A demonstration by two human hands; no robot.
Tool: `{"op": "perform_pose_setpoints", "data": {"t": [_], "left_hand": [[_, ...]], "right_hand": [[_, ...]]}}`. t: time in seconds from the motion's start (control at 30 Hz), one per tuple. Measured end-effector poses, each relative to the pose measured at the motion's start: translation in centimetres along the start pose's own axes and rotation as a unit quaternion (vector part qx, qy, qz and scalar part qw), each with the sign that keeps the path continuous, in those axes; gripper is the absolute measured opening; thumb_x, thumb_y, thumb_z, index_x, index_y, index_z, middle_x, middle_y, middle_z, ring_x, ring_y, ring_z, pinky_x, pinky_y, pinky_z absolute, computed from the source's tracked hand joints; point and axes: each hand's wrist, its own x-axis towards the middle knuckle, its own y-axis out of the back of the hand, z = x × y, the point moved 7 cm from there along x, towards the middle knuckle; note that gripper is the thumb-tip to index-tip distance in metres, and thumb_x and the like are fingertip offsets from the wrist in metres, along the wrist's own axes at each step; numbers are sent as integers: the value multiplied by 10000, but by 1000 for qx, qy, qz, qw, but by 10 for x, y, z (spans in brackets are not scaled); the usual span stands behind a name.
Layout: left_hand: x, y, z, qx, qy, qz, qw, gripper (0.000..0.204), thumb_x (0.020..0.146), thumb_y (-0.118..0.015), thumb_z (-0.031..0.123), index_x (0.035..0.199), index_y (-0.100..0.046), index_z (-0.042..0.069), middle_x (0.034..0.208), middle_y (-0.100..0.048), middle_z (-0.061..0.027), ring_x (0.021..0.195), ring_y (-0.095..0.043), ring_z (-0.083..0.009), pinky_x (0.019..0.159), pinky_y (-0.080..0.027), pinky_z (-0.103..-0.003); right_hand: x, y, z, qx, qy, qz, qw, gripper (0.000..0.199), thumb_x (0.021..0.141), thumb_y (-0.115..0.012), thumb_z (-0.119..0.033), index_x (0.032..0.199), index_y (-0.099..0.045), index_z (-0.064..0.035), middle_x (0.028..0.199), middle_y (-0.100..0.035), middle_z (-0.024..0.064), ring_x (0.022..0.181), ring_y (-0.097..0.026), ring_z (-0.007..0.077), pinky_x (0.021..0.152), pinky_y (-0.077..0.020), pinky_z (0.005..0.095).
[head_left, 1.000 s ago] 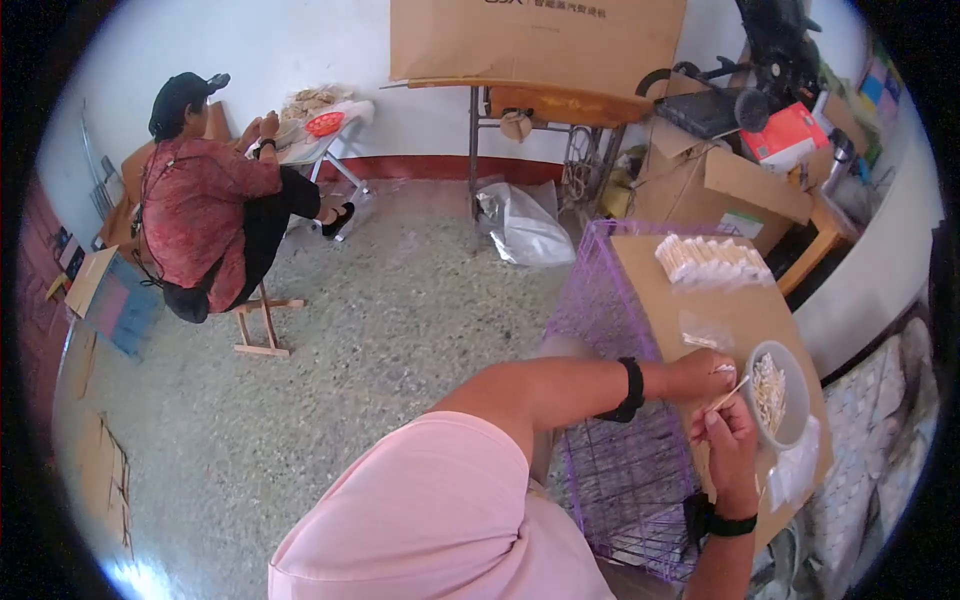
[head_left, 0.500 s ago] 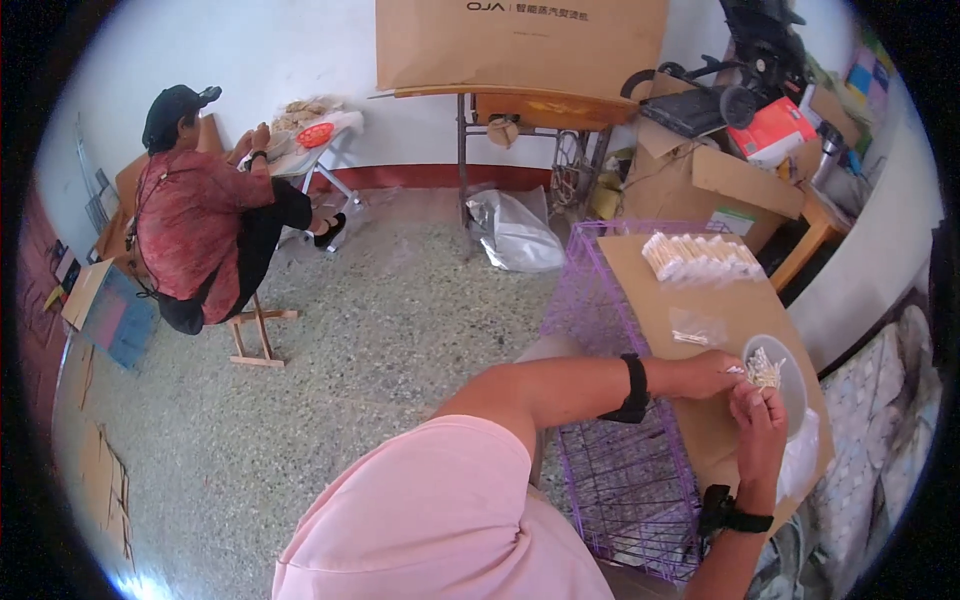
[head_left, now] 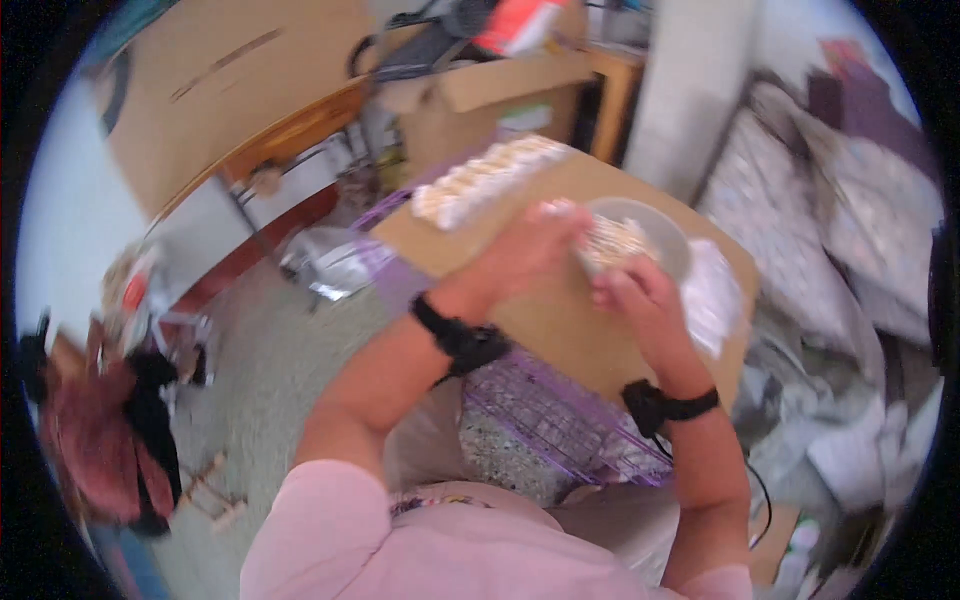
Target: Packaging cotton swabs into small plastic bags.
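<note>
A pale round bowl (head_left: 676,238) holds many loose cotton swabs (head_left: 622,240) on a cardboard sheet (head_left: 585,350). At the bowl's left rim my left hand (head_left: 535,245) is closed, with a bit of something whitish at its fingertips, too blurred to name. My right hand (head_left: 645,300) reaches over the near side of the bowl, its fingers pinched at the ends of the swabs. A row of swabs packed in clear bags (head_left: 490,182) lies along the far left of the sheet. White plastic bags (head_left: 712,300) are heaped right of the bowl.
Under the cardboard stands a purple wire cage (head_left: 540,405). Draped cloth (head_left: 800,220) fills the right side. An open carton (head_left: 490,105) stands behind. At the lower left another person (head_left: 105,430) sits beside a small table.
The whole view has swung right and tilted, bringing the cardboard nearer the middle and the other person to the lower left. Both hands stay around the bowl.
</note>
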Motion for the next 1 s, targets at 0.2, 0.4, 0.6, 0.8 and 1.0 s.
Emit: {"op": "perform_pose_setpoints", "data": {"t": [0.2,0.4,0.6,0.8,1.0], "left_hand": [[28,-52,-20,-543,399,3,739,237,942,-571,282,1008,-615,59,764,-542,38,516,-331,0,440,-250,-164],[34,-95,-18,-617,352,-8,704,241,957,-537,275,984,-597,43,705,-521,13,481,-330,-30,420,-256,-173],[32,-109,-32,-690,329,19,644,178,922,-605,184,973,-615,13,645,-534,15,463,-316,-16,413,-256,-172],[48,-101,-34,-636,357,-4,684,125,892,-640,124,957,-623,19,743,-656,-64,475,-361,-11,411,-265,-181],[39,-111,-38,-588,357,-20,725,124,878,-640,105,969,-624,22,777,-664,-58,468,-367,-23,410,-268,-183]], "right_hand": [[-13,39,-30,-151,132,121,972,78,839,-626,-79,858,-570,-27,737,-582,87,675,-575,166,620,-452,295],[-21,73,-52,-266,212,223,914,77,799,-641,-47,822,-570,-29,772,-558,118,706,-563,277,627,-446,351],[-21,88,-57,-293,211,262,895,72,800,-641,-38,814,-572,-30,741,-538,113,665,-550,263,592,-439,342],[-18,89,-54,-292,209,272,893,74,804,-650,-41,809,-577,-30,738,-533,103,656,-547,246,578,-435,330],[-22,90,-61,-280,228,296,884,68,809,-657,-27,836,-595,-31,765,-551,87,656,-556,196,567,-444,295]]}}
